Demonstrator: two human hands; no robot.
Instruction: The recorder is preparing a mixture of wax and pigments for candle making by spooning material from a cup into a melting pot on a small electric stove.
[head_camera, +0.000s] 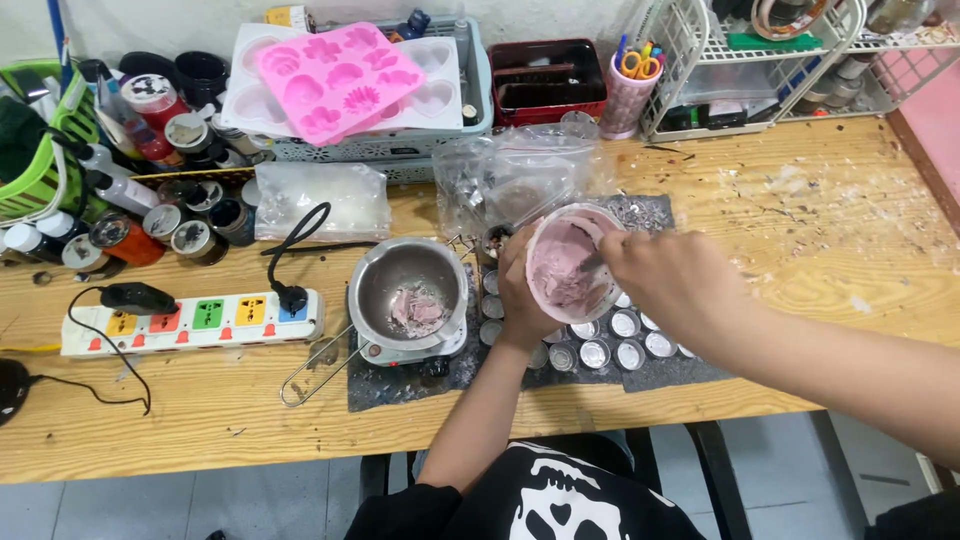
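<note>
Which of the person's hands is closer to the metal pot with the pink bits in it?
Left. The left hand, holding the pink cup, is just right of the metal pot; the right hand is beyond the cup.

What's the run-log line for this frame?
left hand: holds pink cup tilted | right hand: scraping inside cup | below: small tins | beside: metal pot

The left hand (520, 300) has its grip around a small pink cup (568, 262), tilted over rows of small round metal tins (610, 345) on a dark mat (400, 385). The right hand (665, 280) reaches into the cup's pink paste. Just left, a steel melting pot (408, 285) with pinkish residue sits on a small heater. A white power strip (190, 322) lies further left on the wooden worktop (820, 230). A pink silicone mould (340, 75) rests on a basket behind.
</note>
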